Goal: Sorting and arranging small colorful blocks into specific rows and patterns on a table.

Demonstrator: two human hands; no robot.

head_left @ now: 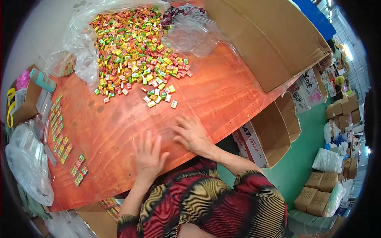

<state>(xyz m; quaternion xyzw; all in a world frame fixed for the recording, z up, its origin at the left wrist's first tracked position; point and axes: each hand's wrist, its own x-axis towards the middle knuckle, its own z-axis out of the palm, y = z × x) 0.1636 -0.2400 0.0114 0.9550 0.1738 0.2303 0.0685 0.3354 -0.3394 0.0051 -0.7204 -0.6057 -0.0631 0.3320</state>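
My left hand (150, 155) hovers over or lies on the orange-red table (115, 139) near its front edge, fingers spread and slightly blurred. To its right, my right hand (192, 135) reaches inward across the tabletop with its fingers apart. I see nothing held in either hand. Farther back lies a large heap of small wrapped blocks (131, 51) in yellow, red and green, like wrapped sweets. Several loose blocks (158, 96) sit at the heap's near edge, beyond my fingers. Rows of blocks (59, 131) and a small group (79, 170) are laid out on the left.
Clear plastic sheeting (83, 51) edges the heap. A big cardboard sheet (262, 39) stands at the back right; an open carton (274, 135) is below the table's right edge. Plastic bags (27, 162) and a light-blue cylinder (43, 80) crowd the left side. Stacked boxes (317, 188) stand on the green floor.
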